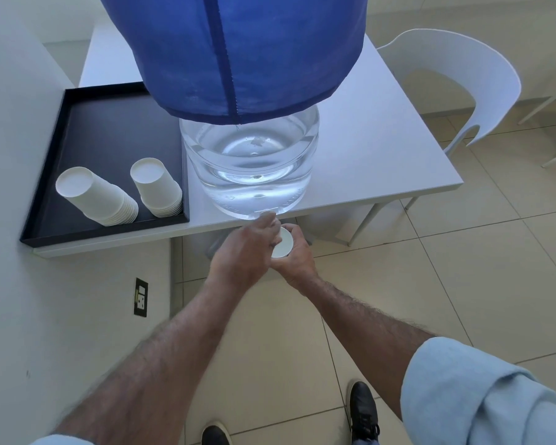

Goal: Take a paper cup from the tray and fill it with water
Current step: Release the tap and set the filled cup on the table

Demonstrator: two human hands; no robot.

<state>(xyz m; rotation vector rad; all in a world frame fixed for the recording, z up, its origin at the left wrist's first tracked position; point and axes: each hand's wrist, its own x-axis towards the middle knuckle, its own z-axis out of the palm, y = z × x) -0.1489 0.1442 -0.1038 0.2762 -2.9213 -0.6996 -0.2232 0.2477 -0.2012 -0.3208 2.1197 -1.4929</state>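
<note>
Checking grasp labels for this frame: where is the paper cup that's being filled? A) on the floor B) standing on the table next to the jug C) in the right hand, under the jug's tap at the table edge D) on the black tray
C: the right hand holds the paper cup just below the table edge, while the left hand reaches to the tap at the base of the water jug.

White table (382, 162) against pale wall (10, 123) on left. White moulded chair (482, 91) at table's far right side. Floor (463, 284) of large beige tiles with thin dark grout lines. Black wall socket (141, 297) low on wall. Soft daylight, gentle shadows under table.
</note>
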